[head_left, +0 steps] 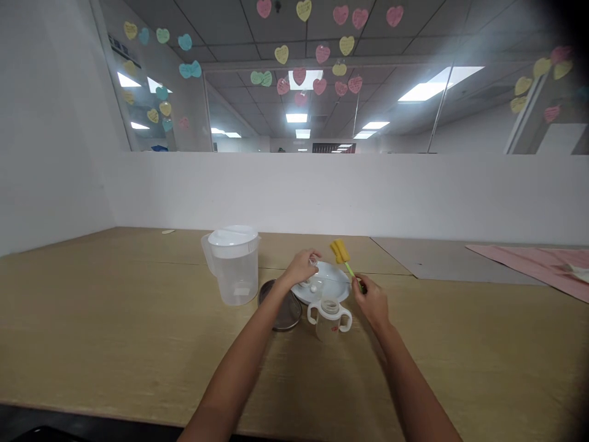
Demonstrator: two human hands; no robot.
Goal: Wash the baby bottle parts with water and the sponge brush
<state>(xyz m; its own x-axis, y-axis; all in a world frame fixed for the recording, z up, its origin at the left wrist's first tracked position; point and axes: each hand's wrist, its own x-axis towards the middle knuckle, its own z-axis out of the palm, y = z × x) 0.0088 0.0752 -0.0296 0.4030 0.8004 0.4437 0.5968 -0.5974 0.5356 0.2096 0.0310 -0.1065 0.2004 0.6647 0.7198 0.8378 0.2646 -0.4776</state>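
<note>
One bottle (327, 328) stands between forearms (411, 380); left hand (300, 269) pinches clear piece (313, 260), right (372, 302) grips brush (341, 251).

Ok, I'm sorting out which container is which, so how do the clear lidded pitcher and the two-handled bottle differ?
Size: the lidded pitcher is larger than the two-handled bottle.
Top: the pitcher has its white lid on; the bottle is uncapped, its threaded neck showing.
Handles: the pitcher shows one; the bottle has two white loops.
Both stand upright on the table.
</note>
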